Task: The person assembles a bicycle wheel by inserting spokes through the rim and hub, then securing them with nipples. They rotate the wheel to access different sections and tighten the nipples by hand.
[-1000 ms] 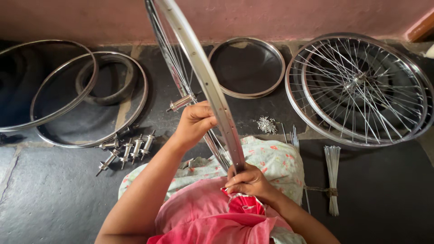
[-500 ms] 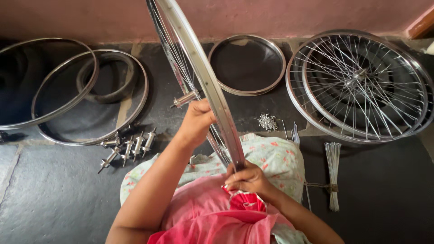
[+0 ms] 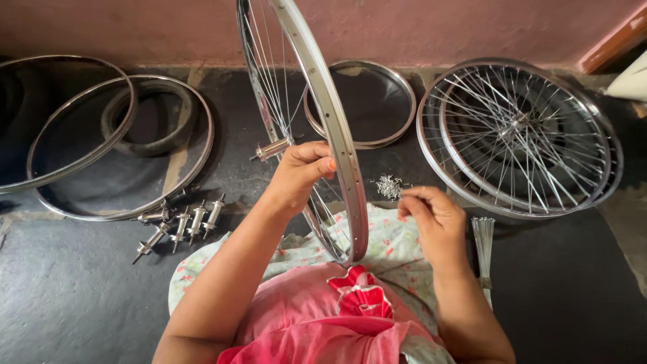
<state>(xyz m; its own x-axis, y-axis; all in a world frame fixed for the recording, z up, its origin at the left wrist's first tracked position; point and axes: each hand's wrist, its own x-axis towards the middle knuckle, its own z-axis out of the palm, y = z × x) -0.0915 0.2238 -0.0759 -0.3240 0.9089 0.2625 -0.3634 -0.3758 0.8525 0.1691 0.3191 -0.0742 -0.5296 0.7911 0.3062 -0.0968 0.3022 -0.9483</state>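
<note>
Chrome wheel rim [image 3: 337, 145], partly spoked, is being held upright over the lap, its lower edge on the floral cloth [image 3: 391, 249]. Left hand [image 3: 303, 172] is being kept closed around the rim. Right hand [image 3: 435, 216], earlier at the rim's base, is now being lifted off, fingertips pinched beside the nipple pile [image 3: 389, 187]. Counted: five hub axles [image 3: 178, 226], one spoke bundle [image 3: 483, 243], one stack of built wheels [image 3: 519, 138].

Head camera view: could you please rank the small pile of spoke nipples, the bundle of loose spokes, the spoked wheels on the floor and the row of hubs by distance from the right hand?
From the right hand:
1. Pile of spoke nipples, at the fingertips, just left.
2. Bundle of loose spokes, just right.
3. Spoked wheels, further right, toward the wall.
4. Row of hubs, far left, beyond the left arm.
</note>
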